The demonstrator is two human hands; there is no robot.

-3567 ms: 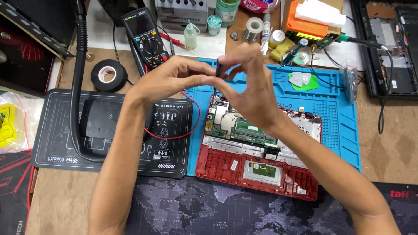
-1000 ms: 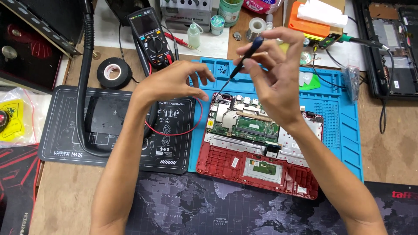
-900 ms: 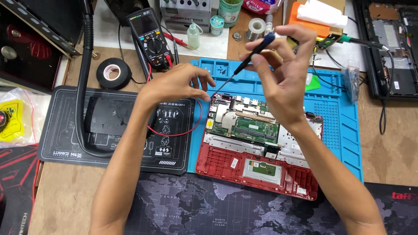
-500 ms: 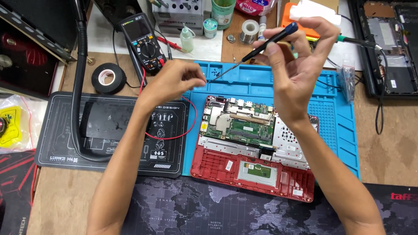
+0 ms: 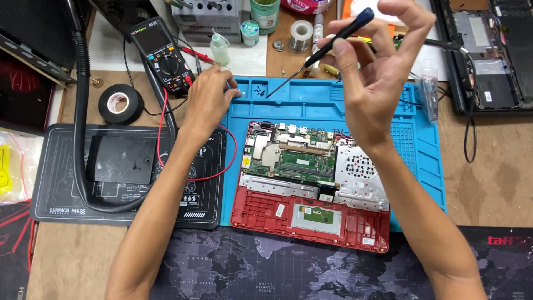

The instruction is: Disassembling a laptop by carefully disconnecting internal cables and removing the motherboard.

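screwdriver [image 5: 327, 45]: thin, dark handle, blue cap | tilted, tip down-left | screws [image 5: 259, 88]: tiny, black, clustered in blue mat's top tray

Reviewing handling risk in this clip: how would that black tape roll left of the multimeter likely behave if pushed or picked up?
The black tape roll lies flat on its side, so a push would probably slide it, not roll it. Stood on edge, its round shape would likely roll. The open core should give fingers an easy grip, and it looks light. The left hand rests by the small screws, apart from it.
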